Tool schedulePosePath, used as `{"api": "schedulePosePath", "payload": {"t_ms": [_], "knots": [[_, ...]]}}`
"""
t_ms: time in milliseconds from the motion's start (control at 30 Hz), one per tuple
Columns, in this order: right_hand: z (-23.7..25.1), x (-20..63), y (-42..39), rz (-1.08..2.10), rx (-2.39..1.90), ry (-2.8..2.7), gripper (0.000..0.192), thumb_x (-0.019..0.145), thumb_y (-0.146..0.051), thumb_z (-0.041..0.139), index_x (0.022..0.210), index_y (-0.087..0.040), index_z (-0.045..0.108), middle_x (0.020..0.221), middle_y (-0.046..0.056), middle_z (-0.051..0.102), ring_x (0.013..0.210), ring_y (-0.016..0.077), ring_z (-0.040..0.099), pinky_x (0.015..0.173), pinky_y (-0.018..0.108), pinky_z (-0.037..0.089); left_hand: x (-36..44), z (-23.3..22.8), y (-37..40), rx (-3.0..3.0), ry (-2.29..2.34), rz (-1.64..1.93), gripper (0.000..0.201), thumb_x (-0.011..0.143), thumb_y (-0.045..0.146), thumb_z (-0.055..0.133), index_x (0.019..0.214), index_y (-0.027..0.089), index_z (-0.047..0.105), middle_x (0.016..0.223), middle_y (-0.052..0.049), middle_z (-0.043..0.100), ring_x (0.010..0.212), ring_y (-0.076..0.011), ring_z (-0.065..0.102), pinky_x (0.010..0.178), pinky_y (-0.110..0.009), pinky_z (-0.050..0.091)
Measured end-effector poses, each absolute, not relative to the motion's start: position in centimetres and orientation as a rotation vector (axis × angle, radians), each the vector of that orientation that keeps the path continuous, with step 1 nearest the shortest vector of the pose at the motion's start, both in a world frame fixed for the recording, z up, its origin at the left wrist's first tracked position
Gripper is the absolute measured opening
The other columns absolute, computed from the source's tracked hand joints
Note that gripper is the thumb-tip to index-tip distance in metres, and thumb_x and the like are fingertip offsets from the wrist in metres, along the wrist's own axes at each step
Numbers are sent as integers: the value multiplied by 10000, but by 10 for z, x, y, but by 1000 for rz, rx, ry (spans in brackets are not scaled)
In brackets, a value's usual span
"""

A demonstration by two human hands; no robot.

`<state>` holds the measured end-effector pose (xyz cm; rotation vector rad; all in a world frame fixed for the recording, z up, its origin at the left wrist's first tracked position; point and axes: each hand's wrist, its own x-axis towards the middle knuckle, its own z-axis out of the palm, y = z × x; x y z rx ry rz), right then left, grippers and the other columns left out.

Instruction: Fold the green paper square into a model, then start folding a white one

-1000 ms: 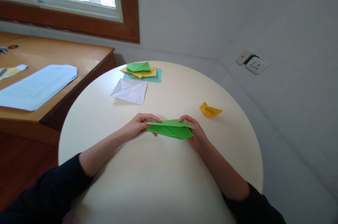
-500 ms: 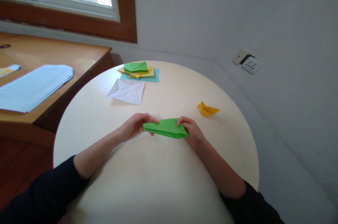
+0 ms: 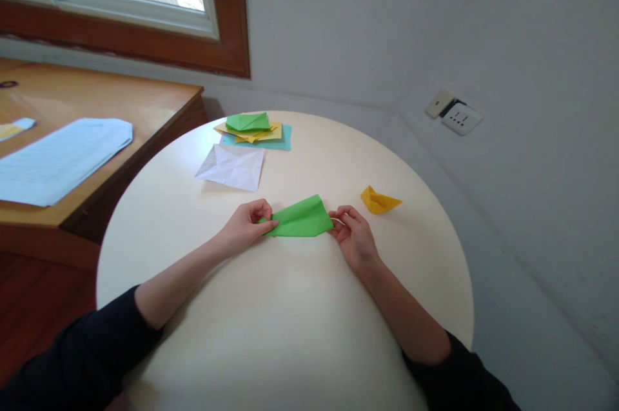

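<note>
A folded piece of green paper (image 3: 302, 217) is held just above the table in front of me, its broad face turned up toward me. My left hand (image 3: 251, 217) pinches its left end between thumb and fingers. At the paper's right corner is my right hand (image 3: 354, 237), its fingers loosely curled and apart, the tips touching or very near the edge. Beyond my right hand lies a small folded yellow paper boat (image 3: 380, 200).
The round white table (image 3: 290, 320) has a creased white paper (image 3: 232, 167) at its back left. Behind that lies a pile of folded green paper (image 3: 247, 121), yellow papers and a blue sheet (image 3: 286, 138). A wooden desk (image 3: 120, 91) with paper sheets (image 3: 62, 159) adjoins at left.
The green paper has tilted, its broad face now showing instead of its open lower edge. My right hand has loosened its grip on the right end. My left thumb has moved to the front.
</note>
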<state>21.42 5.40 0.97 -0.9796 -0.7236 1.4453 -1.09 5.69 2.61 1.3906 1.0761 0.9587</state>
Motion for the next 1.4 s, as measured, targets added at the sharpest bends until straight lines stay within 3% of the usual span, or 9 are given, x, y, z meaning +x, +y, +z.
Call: {"api": "schedulePosePath", "payload": {"t_ms": [133,233,333,500,733,867,1033,1167,1400], "knots": [[14,210,50,1512,-951,-768,320,644,-366,700,893,-232,551,750,-20,656,665,135,615,645,297,505,-12,21,59,1430,1071,965,290,659,254,638,603,177,364,523,84,390,473,-49,351,457,-177,250],[14,207,48,1499,-1016,-910,458,605,-318,752,998,-236,532,750,-28,655,688,137,622,682,300,507,-12,20,59,1455,1053,972,301,662,243,650,608,173,363,534,84,408,473,-43,367,452,-169,260],[11,207,48,1431,-1070,-1022,490,587,-269,767,1015,-233,532,733,-32,658,681,132,626,686,281,496,-9,22,57,1377,997,955,332,645,271,695,653,174,378,562,79,474,494,-60,474,478,-175,350],[7,209,50,1359,-1004,-1068,465,602,-254,756,1012,-242,537,725,-47,650,686,110,624,684,247,490,-7,28,54,1138,893,759,483,621,422,733,930,146,485,658,1,637,533,-147,617,556,-307,515],[7,208,49,1412,-1015,-1082,496,606,-287,754,1049,-242,535,777,-30,644,697,119,616,653,242,483,-9,25,54,1241,913,687,421,621,438,733,796,91,570,562,-14,628,477,-117,593,492,-237,501],[10,208,47,1462,-1052,-1107,404,623,-365,736,976,-226,595,777,-17,642,670,119,596,601,227,461,-10,25,53,1339,899,653,315,668,374,705,753,108,561,544,3,616,465,-101,575,486,-223,491],[15,207,43,1429,-1121,-1199,237,620,-383,730,727,-190,646,646,-33,607,572,102,531,549,222,422,-9,25,52,1416,908,617,246,687,324,679,747,111,573,518,16,599,454,-91,556,469,-203,464],[15,206,43,1322,-1194,-1182,250,613,-400,721,593,-175,615,554,-38,564,509,96,477,507,230,386,-9,25,53,1434,945,562,233,679,323,678,695,114,577,500,19,590,434,-87,545,459,-200,450],[15,207,44,1207,-1188,-1138,255,618,-395,716,565,-177,595,520,-48,530,504,92,451,503,227,359,-9,28,53,1399,948,553,281,676,369,679,618,122,558,477,7,594,423,-88,542,454,-198,435]]}}
